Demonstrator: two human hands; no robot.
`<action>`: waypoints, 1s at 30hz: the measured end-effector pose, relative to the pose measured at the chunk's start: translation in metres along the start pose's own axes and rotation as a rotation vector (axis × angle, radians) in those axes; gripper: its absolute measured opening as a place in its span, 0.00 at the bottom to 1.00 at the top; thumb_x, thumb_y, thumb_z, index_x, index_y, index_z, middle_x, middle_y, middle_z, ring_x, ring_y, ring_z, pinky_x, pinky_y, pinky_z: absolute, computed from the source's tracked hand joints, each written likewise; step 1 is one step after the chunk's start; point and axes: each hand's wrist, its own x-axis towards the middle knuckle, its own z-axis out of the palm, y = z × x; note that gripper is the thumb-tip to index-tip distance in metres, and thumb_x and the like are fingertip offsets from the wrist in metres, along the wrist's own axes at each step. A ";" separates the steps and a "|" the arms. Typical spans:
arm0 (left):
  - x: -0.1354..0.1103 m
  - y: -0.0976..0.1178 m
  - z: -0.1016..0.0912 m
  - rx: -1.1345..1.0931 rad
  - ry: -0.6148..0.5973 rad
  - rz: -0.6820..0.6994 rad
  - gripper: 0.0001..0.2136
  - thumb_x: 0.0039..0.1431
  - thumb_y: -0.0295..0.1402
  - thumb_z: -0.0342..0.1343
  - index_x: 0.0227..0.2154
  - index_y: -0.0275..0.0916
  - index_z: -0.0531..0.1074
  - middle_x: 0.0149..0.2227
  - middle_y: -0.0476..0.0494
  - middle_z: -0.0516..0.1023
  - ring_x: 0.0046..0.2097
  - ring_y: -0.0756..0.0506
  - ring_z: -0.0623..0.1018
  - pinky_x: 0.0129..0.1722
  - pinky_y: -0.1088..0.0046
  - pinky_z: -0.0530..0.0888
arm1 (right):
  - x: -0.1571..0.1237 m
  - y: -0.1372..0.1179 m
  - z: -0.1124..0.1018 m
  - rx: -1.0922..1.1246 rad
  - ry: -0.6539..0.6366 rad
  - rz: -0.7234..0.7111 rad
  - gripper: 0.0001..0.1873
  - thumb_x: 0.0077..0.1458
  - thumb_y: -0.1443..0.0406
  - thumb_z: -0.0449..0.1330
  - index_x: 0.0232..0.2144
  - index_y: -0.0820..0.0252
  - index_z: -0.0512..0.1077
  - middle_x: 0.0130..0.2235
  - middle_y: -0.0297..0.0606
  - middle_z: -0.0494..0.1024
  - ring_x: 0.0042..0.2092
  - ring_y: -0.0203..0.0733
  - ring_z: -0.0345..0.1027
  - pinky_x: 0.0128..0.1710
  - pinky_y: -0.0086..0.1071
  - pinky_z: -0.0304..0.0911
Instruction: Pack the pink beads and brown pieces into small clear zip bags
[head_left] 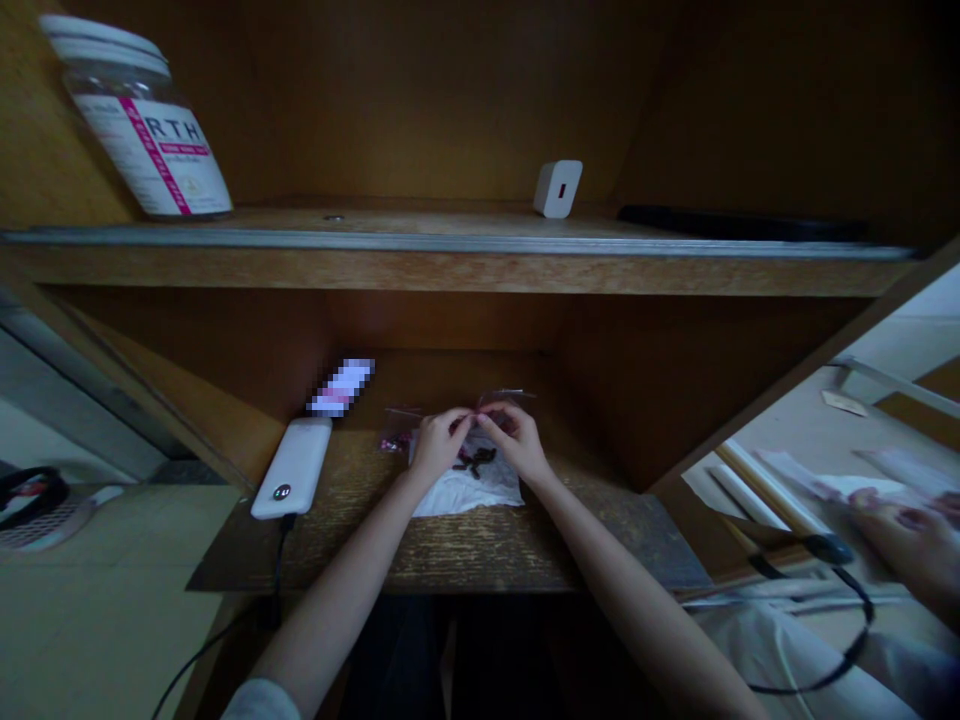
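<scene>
My left hand [441,442] and my right hand [519,440] meet at the fingertips over a white crumpled tissue or cloth [469,498] on the wooden shelf. Both are closed in a pinch; whatever sits between the fingers is too small to make out, with a hint of pink. Below them, several dark brown pieces [477,460] lie on the white sheet. Left of my left hand is a small clear bag [395,440] with pink and purple bits in it. Behind my right hand, the edge of another clear plastic bag [510,392] shows.
A white power bank [294,468] with a black cable lies left, below a blurred lit screen [342,387]. The upper shelf [450,270] carries a jar [150,130], a white charger [558,190] and a flat black object [742,222]. Another person's hands [900,530] are at far right.
</scene>
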 end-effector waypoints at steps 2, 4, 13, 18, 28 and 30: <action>0.002 -0.002 0.001 -0.089 0.014 -0.052 0.08 0.58 0.32 0.54 0.34 0.38 0.77 0.35 0.42 0.81 0.35 0.45 0.80 0.38 0.70 0.75 | -0.001 -0.001 0.001 -0.014 -0.016 -0.014 0.15 0.55 0.54 0.59 0.36 0.58 0.75 0.38 0.41 0.77 0.38 0.42 0.70 0.32 0.30 0.62; 0.003 -0.003 0.002 -0.164 0.016 -0.102 0.07 0.56 0.32 0.55 0.32 0.37 0.77 0.33 0.42 0.81 0.34 0.46 0.79 0.35 0.71 0.75 | -0.002 -0.002 0.001 -0.034 -0.029 -0.029 0.15 0.55 0.53 0.58 0.36 0.58 0.74 0.40 0.41 0.77 0.39 0.42 0.70 0.32 0.30 0.63; 0.001 0.011 -0.003 -0.036 0.085 0.087 0.04 0.53 0.25 0.56 0.28 0.39 0.75 0.34 0.44 0.77 0.38 0.46 0.76 0.40 0.70 0.72 | -0.003 -0.001 0.001 -0.106 -0.017 -0.025 0.15 0.55 0.53 0.58 0.35 0.57 0.75 0.35 0.39 0.78 0.34 0.41 0.70 0.30 0.30 0.62; 0.001 0.011 -0.003 -0.017 0.093 0.129 0.05 0.54 0.24 0.55 0.27 0.39 0.74 0.34 0.45 0.75 0.38 0.47 0.75 0.38 0.72 0.72 | -0.004 0.005 0.002 -0.076 -0.039 0.023 0.15 0.55 0.54 0.58 0.34 0.58 0.76 0.34 0.39 0.79 0.32 0.41 0.71 0.32 0.31 0.63; 0.005 0.016 -0.007 -0.130 0.050 0.113 0.04 0.53 0.29 0.58 0.24 0.38 0.75 0.31 0.45 0.74 0.35 0.48 0.75 0.37 0.73 0.71 | 0.000 0.003 -0.003 0.097 -0.110 0.046 0.17 0.56 0.54 0.56 0.29 0.60 0.76 0.29 0.36 0.76 0.31 0.40 0.68 0.31 0.30 0.62; 0.006 0.016 -0.007 -0.166 0.024 0.098 0.05 0.54 0.30 0.58 0.25 0.37 0.74 0.31 0.45 0.74 0.36 0.48 0.75 0.37 0.73 0.71 | 0.000 0.003 -0.005 0.075 -0.101 0.031 0.17 0.57 0.54 0.55 0.28 0.60 0.75 0.27 0.36 0.76 0.29 0.39 0.67 0.29 0.29 0.61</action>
